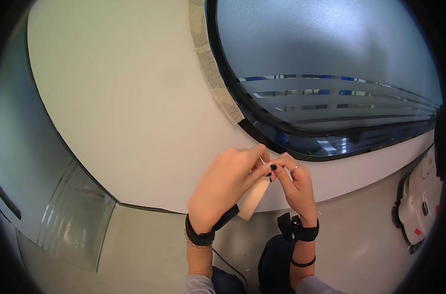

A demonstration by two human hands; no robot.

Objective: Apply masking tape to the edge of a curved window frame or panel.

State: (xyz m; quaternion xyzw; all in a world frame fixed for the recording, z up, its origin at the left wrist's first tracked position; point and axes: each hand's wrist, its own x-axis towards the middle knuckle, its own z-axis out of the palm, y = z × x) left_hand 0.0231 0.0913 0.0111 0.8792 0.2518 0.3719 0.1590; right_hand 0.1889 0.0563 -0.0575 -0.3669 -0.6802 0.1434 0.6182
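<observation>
Both hands meet in front of the white wall, just below the lower corner of a dark-framed window (331, 44). My left hand (220, 181) has its fingers bent and pinched on a piece of cream masking tape (254, 200). The tape's broad, pale end hangs down between my wrists. Thumb and fingertips of my right hand (297, 186) press together at the tape's upper end, touching the left fingertips. Exactly how the tape runs between the fingers is hidden. Crinkled beige tape (210, 68) sticks to the wall along the window's left edge and stops near the lower corner.
A white wall panel (120, 103) fills the left and middle. Frosted glass (76, 210) stands at the far left. At right, a white floor machine (421, 210) with a black brush rests on the pale floor (139, 245). A dark cable (230, 267) runs near my legs.
</observation>
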